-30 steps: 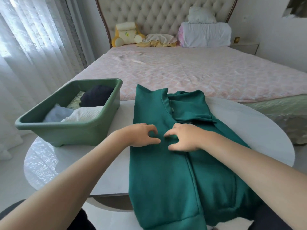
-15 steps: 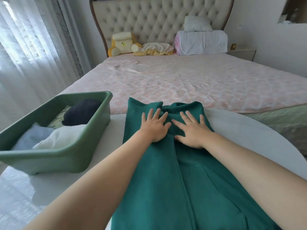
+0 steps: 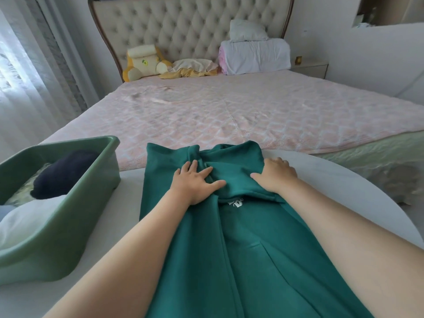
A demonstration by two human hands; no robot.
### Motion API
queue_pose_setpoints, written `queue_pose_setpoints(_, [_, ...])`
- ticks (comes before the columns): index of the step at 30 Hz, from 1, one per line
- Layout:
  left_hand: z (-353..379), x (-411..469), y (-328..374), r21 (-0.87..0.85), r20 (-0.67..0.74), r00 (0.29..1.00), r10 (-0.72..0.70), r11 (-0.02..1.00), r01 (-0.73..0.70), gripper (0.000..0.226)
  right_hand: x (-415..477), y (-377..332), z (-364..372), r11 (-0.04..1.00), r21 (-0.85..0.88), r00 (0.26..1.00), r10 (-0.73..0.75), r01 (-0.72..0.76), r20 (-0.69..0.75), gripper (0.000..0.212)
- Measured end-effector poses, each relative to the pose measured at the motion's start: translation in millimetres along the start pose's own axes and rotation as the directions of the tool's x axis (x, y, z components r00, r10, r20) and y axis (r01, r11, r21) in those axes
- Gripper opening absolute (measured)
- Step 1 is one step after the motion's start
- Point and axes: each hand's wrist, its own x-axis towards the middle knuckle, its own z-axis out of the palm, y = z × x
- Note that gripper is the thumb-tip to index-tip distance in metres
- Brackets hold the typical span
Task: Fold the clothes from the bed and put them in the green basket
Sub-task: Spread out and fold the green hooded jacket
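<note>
Pink-quilted bed (image 3: 229, 115) beyond a white round table (image 3: 332, 180). Pressing a teal sweatshirt (image 3: 252, 249) onto the table beside the green basket (image 3: 68, 237), left hand (image 3: 195, 182) spread flat; bending the right hand (image 3: 275, 173) over the folded edge, grip unclear, having slid rightward from centre.

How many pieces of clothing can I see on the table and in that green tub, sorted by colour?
Teal: 1, the teal sweatshirt on the table.
Navy: 1, the navy garment in the green basket.
White: 1, the white garment, same basket.
Pale patterned: 1, the patterned cloth, same basket.
Pale blue: 1, the blue cloth, a sliver at the picture's edge.
Total: 5.
</note>
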Motion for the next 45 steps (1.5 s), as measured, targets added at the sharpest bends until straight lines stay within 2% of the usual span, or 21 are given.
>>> queue_pose_setpoints(2, [-1, -2, 0, -0.033, -0.007, 1.000, -0.003, 0.999, 0.003, 0.080, -2, 1, -1, 0.999, 0.015, 0.999, 0.034, -0.034, -0.001, 0.059])
queue_pose_setpoints(6, [3, -4, 0, -0.089, -0.024, 1.000, -0.007, 0.996, 0.005, 0.075, -9, -3, -6, 0.977, 0.207, 0.998, 0.042, -0.051, 0.044, 0.025])
queue_pose_setpoints(8, [-4, -4, -9, -0.300, 0.013, 1.000, 0.003, 0.954, 0.001, 0.071, -14, -11, -12, 0.953, 0.303, 0.998, 0.001, -0.021, 0.064, 0.010])
queue_pose_setpoints(9, [-10, -5, -17, -0.505, 0.039, 0.999, 0.018, 0.863, 0.004, 0.068, -16, -14, -16, 0.937, 0.350, 0.998, -0.028, 0.008, 0.052, 0.005])
queue_pose_setpoints(10, [-15, -6, -24, -0.708, 0.053, 0.998, 0.041, 0.706, 0.008, 0.062, -19, -17, -21, 0.917, 0.396, 0.998, -0.056, 0.036, 0.037, 0.012])
queue_pose_setpoints(11, [-19, -10, -30, -0.825, 0.043, 0.997, 0.066, 0.565, -0.002, 0.053, -23, -21, -25, 0.900, 0.431, 0.997, -0.076, 0.059, 0.021, 0.023])
queue_pose_setpoints(12, [-22, -15, -34, -0.854, 0.007, 0.999, 0.053, 0.520, -0.022, 0.047, -27, -26, -30, 0.886, 0.457, 0.995, -0.096, 0.083, 0.005, 0.030])
queue_pose_setpoints(15, [-22, -20, -48, -0.611, -0.156, 0.982, -0.110, 0.792, -0.008, 0.042, -36, -47, -44, 0.841, 0.517, 0.986, -0.158, 0.159, -0.047, 0.022])
queue_pose_setpoints(17, [-23, -24, -56, -0.575, -0.075, 0.991, -0.112, 0.816, 0.049, 0.043, -41, -72, -58, 0.816, 0.545, 0.980, -0.189, 0.195, -0.068, 0.024])
queue_pose_setpoints(19, [-30, -35, -61, -0.758, 0.033, 0.997, -0.071, 0.648, 0.071, 0.048, -47, -103, -73, 0.822, 0.523, 0.972, -0.228, 0.224, -0.057, 0.029])
queue_pose_setpoints(22, [-47, -51, -74, -0.984, 0.015, 0.989, -0.147, 0.175, 0.041, 0.048, -61, -159, -84, 0.825, 0.485, 0.950, -0.311, 0.291, -0.040, 0.029])
queue_pose_setpoints(23, [-52, -55, -79, -0.996, 0.008, 0.983, -0.181, 0.085, 0.024, 0.046, -66, -177, -82, 0.818, 0.488, 0.943, -0.332, 0.304, -0.031, 0.028])
queue_pose_setpoints(24, [-54, -58, -84, -0.998, -0.004, 0.977, -0.214, 0.063, 0.010, 0.044, -71, -193, -76, 0.807, 0.504, 0.935, -0.353, 0.308, -0.006, 0.027])
queue_pose_setpoints(27, [-49, -65, -95, -0.987, -0.031, 0.958, -0.285, 0.160, 0.016, 0.042, -85, -225, -48, 0.764, 0.596, 0.883, -0.429, 0.245, 0.188, 0.032])
queue_pose_setpoints(30, [-34, -66, -110, -0.947, -0.056, 0.933, -0.355, 0.315, 0.064, 0.047, -87, -226, -30, 0.782, 0.612, 0.816, -0.427, 0.117, 0.390, 0.044])
queue_pose_setpoints(32, [-26, -63, -116, -0.935, -0.105, 0.920, -0.378, 0.352, 0.038, 0.060, -81, -218, -26, 0.752, 0.653, 0.866, -0.382, 0.088, 0.323, 0.056])
queue_pose_setpoints(34, [-23, -60, -113, -0.912, -0.158, 0.917, -0.365, 0.410, 0.006, 0.063, -69, -207, -27, 0.723, 0.661, 0.925, -0.362, 0.201, 0.115, 0.047])
queue_pose_setpoints(37, [-26, -47, -106, -0.821, -0.297, 0.890, -0.346, 0.569, -0.053, 0.069, -48, -190, -25, 0.811, 0.393, 0.899, -0.417, 0.434, -0.133, 0.026])
queue_pose_setpoints(39, [-28, -38, -105, -0.787, -0.347, 0.861, -0.371, 0.615, -0.053, 0.072, -38, -188, -21, 0.819, 0.256, 0.858, -0.492, 0.514, -0.147, 0.027])
queue_pose_setpoints(41, [-25, -31, -113, -0.773, -0.329, 0.847, -0.418, 0.634, 0.012, 0.070, -33, -191, -15, 0.819, 0.180, 0.838, -0.528, 0.545, -0.134, 0.043])
queue_pose_setpoints(45, [-8, -22, -131, -0.679, -0.143, 0.866, -0.479, 0.684, 0.267, 0.062, -29, -196, 8, 0.841, 0.104, 0.843, -0.537, 0.531, 0.029, 0.063])
